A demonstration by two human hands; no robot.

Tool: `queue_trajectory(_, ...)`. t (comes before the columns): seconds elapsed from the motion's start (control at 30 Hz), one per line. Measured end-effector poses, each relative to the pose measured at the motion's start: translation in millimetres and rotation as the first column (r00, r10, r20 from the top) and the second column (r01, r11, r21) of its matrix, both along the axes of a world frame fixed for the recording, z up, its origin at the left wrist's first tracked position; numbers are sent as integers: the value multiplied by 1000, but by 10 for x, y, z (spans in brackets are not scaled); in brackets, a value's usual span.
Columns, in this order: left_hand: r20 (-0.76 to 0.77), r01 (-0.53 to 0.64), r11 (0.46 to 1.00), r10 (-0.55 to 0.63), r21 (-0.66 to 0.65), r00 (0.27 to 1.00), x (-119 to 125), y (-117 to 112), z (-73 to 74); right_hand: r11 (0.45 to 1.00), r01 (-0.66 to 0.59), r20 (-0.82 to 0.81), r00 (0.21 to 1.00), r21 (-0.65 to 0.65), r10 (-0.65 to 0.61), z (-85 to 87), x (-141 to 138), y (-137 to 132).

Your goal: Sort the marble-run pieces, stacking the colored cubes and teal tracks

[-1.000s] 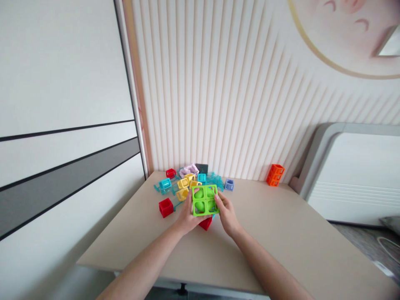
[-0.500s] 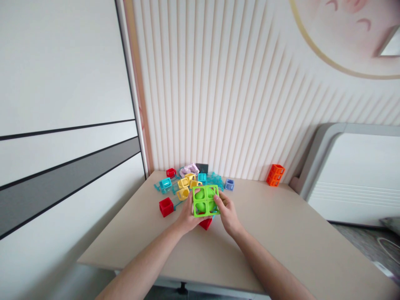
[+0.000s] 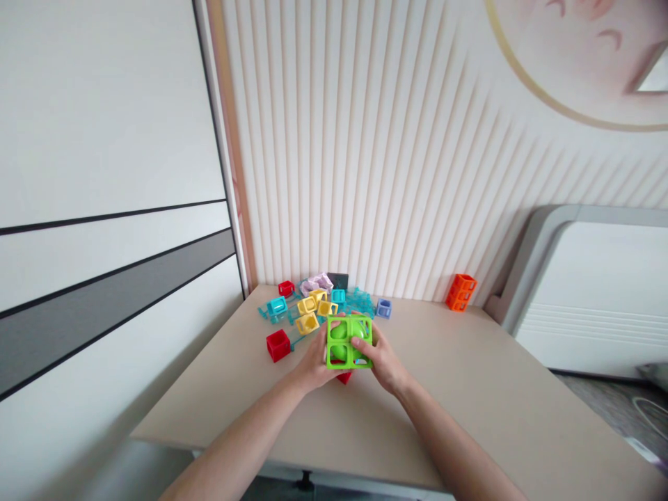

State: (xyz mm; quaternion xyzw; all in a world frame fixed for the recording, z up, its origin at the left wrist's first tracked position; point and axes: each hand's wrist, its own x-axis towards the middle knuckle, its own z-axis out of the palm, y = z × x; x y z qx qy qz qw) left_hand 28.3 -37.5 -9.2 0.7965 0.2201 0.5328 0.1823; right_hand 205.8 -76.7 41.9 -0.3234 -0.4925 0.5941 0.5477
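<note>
Both hands hold a block of joined green toy cubes (image 3: 339,342) with open window-like faces, raised above the table. My left hand (image 3: 314,363) wraps its left side, with the fingers partly hidden behind it. On the right side my right hand (image 3: 383,358) grips it, the thumb lying across the front near the middle. Below the green cubes, a red piece (image 3: 344,377) shows, mostly covered. To the left on the table is a red cube (image 3: 278,346). Yellow cubes (image 3: 307,323) lie just beyond my left hand.
Behind are turquoise cubes (image 3: 276,308), tangled teal pieces (image 3: 360,302), a blue cube (image 3: 383,308), crumpled lilac material (image 3: 316,283) and a dark flat object (image 3: 339,280). A stack of orange cubes (image 3: 460,292) stands by the ribbed wall. The table's (image 3: 234,417) left edge adjoins white panels.
The green cubes have shifted slightly right and down and turned a little. My right thumb has moved from their right edge onto the middle of the front face.
</note>
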Motion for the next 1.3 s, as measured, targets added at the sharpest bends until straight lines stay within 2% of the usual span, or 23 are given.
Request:
queue_trajectory(0.3,4,27,999,-27,33,1000,7,28,-40,999,35,37,999,33,-36,61,-22,-24)
queue_trajectory(0.63,-27,-3,996,1,-87,1000,0,-23,18,997,54,60,997,46,-57,55,-29,-31)
queue_trajectory(0.9,-9,-20,995,19,-98,1000,1,-23,22,998,40,67,997,48,-43,115,-47,-63)
queue_trajectory(1.03,-36,-43,991,38,-130,999,-7,-31,42,997,48,62,997,55,-51,104,-58,-64)
queue_trajectory(1.3,-12,-22,995,21,-96,1000,-3,-44,58,997,49,79,995,65,-54,82,-43,-54)
